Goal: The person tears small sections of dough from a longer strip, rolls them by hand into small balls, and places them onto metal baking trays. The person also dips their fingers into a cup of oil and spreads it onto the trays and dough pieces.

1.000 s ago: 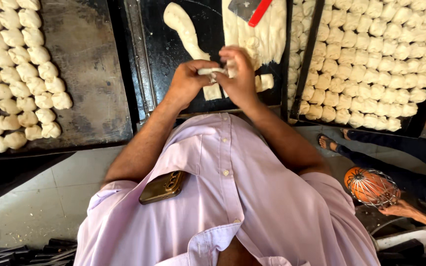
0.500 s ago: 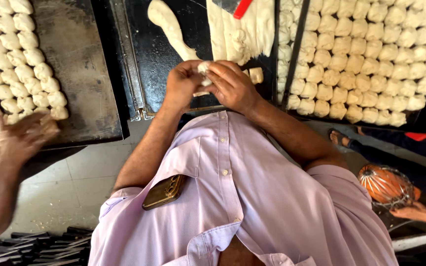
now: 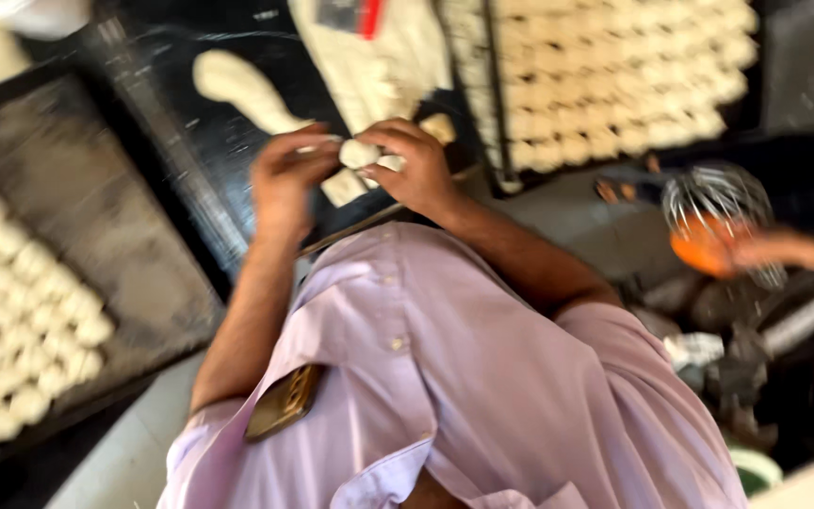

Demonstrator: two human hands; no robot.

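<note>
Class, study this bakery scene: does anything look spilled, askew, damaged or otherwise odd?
Nothing clearly stands out. The left hand and right hand hold a small pale dough piece between them over the black worktop; dough pieces sit in rows on the dark baking tray. Blur hides finer detail.

There are two dark metal baking trays (image 3: 157,283) (image 3: 496,141) with pale round dough balls, too many to count. One wire whisk (image 3: 718,203) is at the right.
</note>
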